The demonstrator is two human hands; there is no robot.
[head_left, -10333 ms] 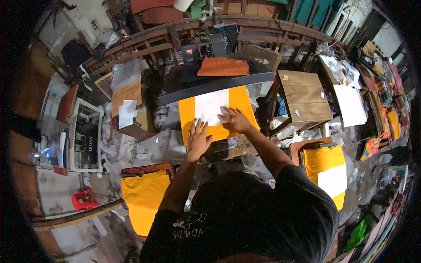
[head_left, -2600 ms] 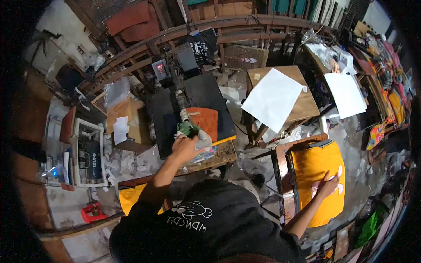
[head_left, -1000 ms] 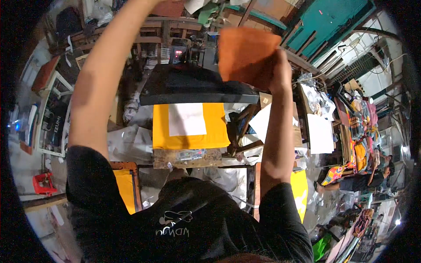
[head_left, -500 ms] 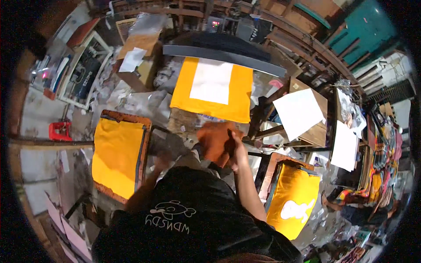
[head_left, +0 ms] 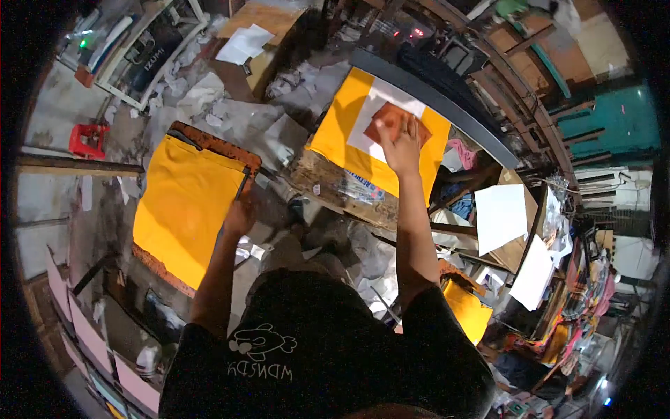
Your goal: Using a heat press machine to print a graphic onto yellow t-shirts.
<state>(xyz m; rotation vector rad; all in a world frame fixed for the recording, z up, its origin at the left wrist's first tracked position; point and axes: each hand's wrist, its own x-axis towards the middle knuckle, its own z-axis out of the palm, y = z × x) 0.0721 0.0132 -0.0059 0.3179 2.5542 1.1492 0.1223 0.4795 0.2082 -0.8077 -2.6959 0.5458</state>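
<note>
My right hand (head_left: 403, 143) lies with fingers spread on an orange-brown cloth (head_left: 427, 130). Under the cloth is a white sheet (head_left: 359, 133), which rests on yellow fabric (head_left: 338, 119) at the far middle. Lower left, my left hand (head_left: 241, 218) is beside the right edge of a board covered with a yellow fabric piece (head_left: 185, 202). Its fingers are dark and blurred, so whether it grips that edge is unclear. A long dark grey slab (head_left: 440, 105) runs just behind the far fabric.
Another yellow-covered board (head_left: 466, 311) stands to the right, partly behind my right arm. White sheets (head_left: 501, 216) lie on a wooden stand beyond it. Crumpled paper and plastic litter the floor (head_left: 209, 105). A red plastic object (head_left: 88, 141) sits at far left.
My right hand has moved forward with the orange-brown cloth, from in front of my body onto the white sheet. My left hand stays beside the left board. The view has turned.
</note>
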